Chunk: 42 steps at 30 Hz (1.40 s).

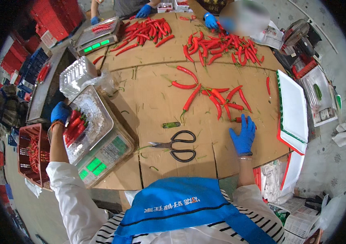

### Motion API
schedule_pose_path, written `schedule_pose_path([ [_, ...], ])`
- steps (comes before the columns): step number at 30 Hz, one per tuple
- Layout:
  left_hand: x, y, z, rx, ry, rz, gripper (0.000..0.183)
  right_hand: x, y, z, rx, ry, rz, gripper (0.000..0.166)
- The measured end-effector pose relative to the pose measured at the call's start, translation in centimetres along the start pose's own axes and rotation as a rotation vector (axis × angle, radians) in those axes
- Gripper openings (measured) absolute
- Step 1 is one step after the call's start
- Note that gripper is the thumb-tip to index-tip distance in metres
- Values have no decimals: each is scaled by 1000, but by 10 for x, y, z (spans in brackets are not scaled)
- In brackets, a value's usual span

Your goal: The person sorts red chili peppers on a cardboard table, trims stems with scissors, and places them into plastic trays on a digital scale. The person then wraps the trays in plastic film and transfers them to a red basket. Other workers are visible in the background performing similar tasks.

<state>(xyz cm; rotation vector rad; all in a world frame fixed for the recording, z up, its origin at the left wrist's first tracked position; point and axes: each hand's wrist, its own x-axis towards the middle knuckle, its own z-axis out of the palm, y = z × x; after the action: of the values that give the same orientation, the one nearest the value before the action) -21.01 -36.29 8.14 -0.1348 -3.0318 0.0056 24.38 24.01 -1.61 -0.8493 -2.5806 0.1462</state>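
My left hand (60,113), in a blue glove, is at the left edge of a metal scale pan (99,122), its fingers beside a clear tray of red chili peppers (76,126); whether it grips the tray cannot be told. The digital scale (102,161) has a lit green display. My right hand (243,135), also blue-gloved, rests with fingers spread on the cardboard, fingertips at a red chili (237,120). Several loose chilies (192,97) lie ahead of it. Black-handled scissors (173,145) lie between my hands, below a short green object (171,125).
Stacked clear trays (76,73) stand behind the scale. Two chili heaps (151,30) (221,45) lie at the far side, near co-workers' gloved hands. A second scale (98,38) is at back left. White foam lids (293,106) stand at right; a red crate (29,152) is at left.
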Motion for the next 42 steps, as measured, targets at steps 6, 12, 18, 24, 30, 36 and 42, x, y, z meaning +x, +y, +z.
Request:
schedule_pose_path([
  [6,16,7,-52,-158,243,93,24,18,-8,19,68,-44,28,85],
  [12,-30,206,-91,-1006,214,541,26,20,-7,32,154,-49,-27,80],
  [18,-94,301,-32,-670,120,742,64,14,-17,44,161,11,-62,79],
  [24,-152,340,2,-473,-445,711,97,25,11,24,203,144,239,84],
  [30,-139,397,19,-475,-573,612,128,72,33,44,173,184,337,76],
  [36,-146,484,61,-638,-631,771,108,114,-59,90,170,163,43,69],
  [42,-101,553,62,-1099,-683,896,68,172,-126,86,1507,3,552,51],
])
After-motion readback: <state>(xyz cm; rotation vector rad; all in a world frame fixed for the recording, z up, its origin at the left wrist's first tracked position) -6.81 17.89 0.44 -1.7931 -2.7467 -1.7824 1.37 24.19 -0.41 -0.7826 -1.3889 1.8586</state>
